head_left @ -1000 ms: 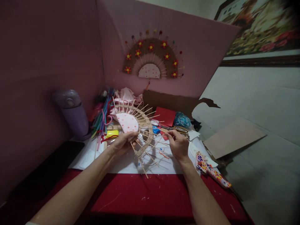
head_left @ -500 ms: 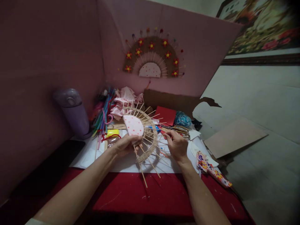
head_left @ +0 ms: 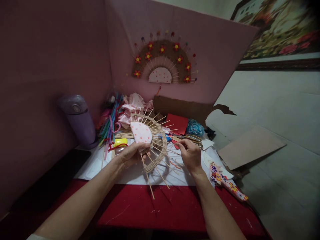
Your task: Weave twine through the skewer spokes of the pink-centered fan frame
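Note:
My left hand (head_left: 133, 154) grips a fan-shaped craft piece by its base, thumb over the lower end of a white half-disc (head_left: 142, 133) with red dots. Thin wooden sticks (head_left: 160, 176) fan out from the half-disc. Brown twine (head_left: 163, 146) runs across them in a curved woven band. My right hand (head_left: 190, 154) is closed in a pinch just right of the stick tips. Whatever lies between its fingertips is too thin to make out.
Behind the hands lie crumpled pink fabric (head_left: 135, 101), a red sheet (head_left: 177, 125), blue yarn (head_left: 195, 127) and scissors (head_left: 193, 137). A purple bottle (head_left: 80, 121) stands left, beside colourful pipe cleaners (head_left: 111, 121). A finished-looking flowered fan (head_left: 162, 50) hangs on the pink board (head_left: 200, 50). Flower-patterned material (head_left: 231, 186) lies right.
The craft piece and my left hand have shifted slightly left. My right hand stays pinched, moved very slightly to the right.

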### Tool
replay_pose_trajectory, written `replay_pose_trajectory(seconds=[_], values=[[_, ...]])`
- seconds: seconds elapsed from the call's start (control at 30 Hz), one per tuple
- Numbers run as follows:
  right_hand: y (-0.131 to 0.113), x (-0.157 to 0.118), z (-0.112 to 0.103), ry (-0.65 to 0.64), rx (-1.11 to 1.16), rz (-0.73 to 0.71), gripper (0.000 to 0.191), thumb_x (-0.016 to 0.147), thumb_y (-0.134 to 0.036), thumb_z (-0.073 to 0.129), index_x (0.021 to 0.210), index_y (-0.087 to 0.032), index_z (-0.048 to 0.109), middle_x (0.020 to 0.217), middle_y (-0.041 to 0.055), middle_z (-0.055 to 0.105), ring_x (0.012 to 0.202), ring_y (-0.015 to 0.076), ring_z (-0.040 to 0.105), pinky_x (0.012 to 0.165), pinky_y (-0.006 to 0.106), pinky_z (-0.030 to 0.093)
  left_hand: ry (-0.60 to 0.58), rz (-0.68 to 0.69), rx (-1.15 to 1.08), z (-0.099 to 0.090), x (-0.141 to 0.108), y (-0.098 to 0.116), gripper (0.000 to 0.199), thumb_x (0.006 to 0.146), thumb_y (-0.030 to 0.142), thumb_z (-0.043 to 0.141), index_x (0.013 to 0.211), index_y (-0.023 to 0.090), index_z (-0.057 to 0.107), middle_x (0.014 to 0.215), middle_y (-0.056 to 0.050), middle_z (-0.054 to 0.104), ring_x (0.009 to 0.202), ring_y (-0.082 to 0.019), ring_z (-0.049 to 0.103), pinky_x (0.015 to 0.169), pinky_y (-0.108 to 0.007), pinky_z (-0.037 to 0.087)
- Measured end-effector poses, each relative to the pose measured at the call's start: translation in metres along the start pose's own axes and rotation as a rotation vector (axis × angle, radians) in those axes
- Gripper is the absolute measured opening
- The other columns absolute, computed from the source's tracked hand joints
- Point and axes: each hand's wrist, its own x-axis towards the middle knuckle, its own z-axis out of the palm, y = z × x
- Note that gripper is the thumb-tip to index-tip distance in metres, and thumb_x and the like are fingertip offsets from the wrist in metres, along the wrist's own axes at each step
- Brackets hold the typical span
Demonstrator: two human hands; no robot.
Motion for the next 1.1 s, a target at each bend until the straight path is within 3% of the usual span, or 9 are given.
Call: replay_pose_trajectory(seconds=[0.5,0.73,0.9,1.1], values=[[0.014,0.005,0.001,0.101,0.138,0.092,0.010,0.078,-0.020,0.052,0.076,-0.018,0.062,0.074,0.0045,0.064,0.071,0.0182,0.058,0.066,0.030,0.044,0.147,0.085,-0.222,0.011,-0.007,0.009,0.021,0.063,0.010,0.067,0.082,0.011,0.059,0.063,-0.002,0.061,0.046,-0.009,0.051,0.038,-0.018,0.038],[0.019,0.006,0.003,0.072,0.163,0.117,0.012,0.076,-0.019,0.051,0.078,-0.018,0.063,0.079,0.0065,0.066,0.075,0.0198,0.059,0.070,0.032,0.045,0.101,0.085,-0.141,0.010,-0.005,0.008,0.018,0.062,0.016,0.068,0.077,0.010,0.060,0.059,-0.003,0.059,0.046,-0.009,0.050,0.038,-0.018,0.035],[0.019,0.007,-0.001,0.080,0.134,0.151,0.012,0.077,-0.028,0.055,0.076,-0.019,0.062,0.074,0.0046,0.064,0.068,0.0185,0.058,0.065,0.031,0.044,0.051,0.051,-0.004,0.004,-0.004,0.008,0.013,0.067,0.020,0.065,0.072,0.008,0.062,0.055,-0.006,0.059,0.039,-0.008,0.047,0.037,-0.018,0.035],[0.013,0.005,-0.001,0.060,0.149,0.084,0.010,0.079,-0.027,0.055,0.076,-0.019,0.061,0.074,0.0036,0.062,0.069,0.0178,0.057,0.065,0.030,0.044,-0.023,-0.015,0.093,-0.002,-0.003,0.005,0.015,0.069,0.022,0.064,0.071,0.008,0.064,0.056,-0.009,0.061,0.037,-0.008,0.048,0.035,-0.018,0.033]])
